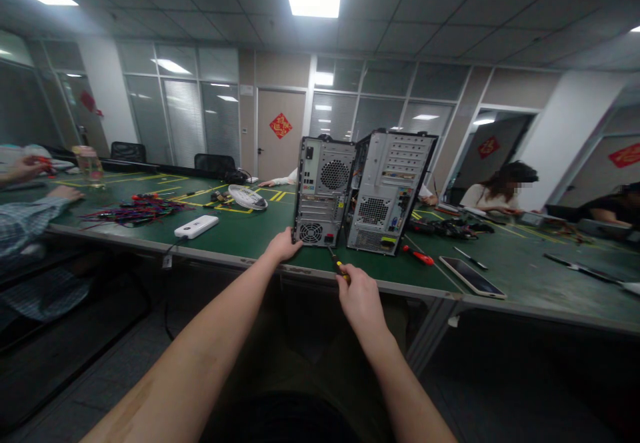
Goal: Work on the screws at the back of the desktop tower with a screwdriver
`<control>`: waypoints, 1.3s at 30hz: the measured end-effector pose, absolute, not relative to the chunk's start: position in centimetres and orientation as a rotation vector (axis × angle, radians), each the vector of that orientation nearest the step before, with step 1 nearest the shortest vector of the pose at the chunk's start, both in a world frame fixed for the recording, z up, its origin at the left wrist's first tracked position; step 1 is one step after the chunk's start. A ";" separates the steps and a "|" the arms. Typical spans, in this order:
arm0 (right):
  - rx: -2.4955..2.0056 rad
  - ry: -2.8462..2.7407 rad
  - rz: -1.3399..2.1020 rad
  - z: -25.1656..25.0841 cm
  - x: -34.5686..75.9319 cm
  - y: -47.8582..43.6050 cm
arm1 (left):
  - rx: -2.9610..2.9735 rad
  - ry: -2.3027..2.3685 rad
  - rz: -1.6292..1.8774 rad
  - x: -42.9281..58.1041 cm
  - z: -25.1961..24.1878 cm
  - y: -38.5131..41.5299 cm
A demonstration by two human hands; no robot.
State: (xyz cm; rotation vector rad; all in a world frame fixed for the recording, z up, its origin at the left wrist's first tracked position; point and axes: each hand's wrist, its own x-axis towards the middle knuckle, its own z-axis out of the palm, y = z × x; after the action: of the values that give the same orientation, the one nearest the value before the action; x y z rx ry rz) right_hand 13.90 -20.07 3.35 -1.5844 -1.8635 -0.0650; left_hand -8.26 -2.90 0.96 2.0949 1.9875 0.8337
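Note:
Two desktop computer cases stand upright side by side on the green table, rear panels towards me. At the lower left edge of the left computer case [320,193], my left hand [284,246] grips the corner, its fingers partly hidden behind the case side. My right hand [361,293] is closed around a yellow-and-black screwdriver [341,268]. The shaft points up and left to the bottom of the same case's rear panel, near the power socket; whether the tip touches a screw is too small to tell. The right computer case [387,193] stands close by, untouched.
A red screwdriver [419,255], a phone [473,276] and a thin knife-like tool [470,258] lie to the right. Leftward are a white power strip [197,226], bundled wires [135,210] and a white fan-like part [247,197]. Other people sit around the table.

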 end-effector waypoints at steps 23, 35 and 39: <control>-1.580 -1.855 -0.075 3.3 14.0 -20.1 | 2.093 1.965 0.839 -8.3 1.1 -3.0; -1.595 -1.862 -0.094 3.5 13.9 -20.3 | 2.096 1.958 0.843 -8.2 1.2 -3.2; -1.599 -1.864 -0.088 3.5 13.9 -20.2 | 2.098 1.954 0.848 -8.2 1.2 -3.2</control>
State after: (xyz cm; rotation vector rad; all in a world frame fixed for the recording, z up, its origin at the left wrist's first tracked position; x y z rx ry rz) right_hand 13.92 -20.25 3.49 -1.5987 -1.8645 -0.0881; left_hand -8.22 -3.22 1.23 2.0985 1.9543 0.8481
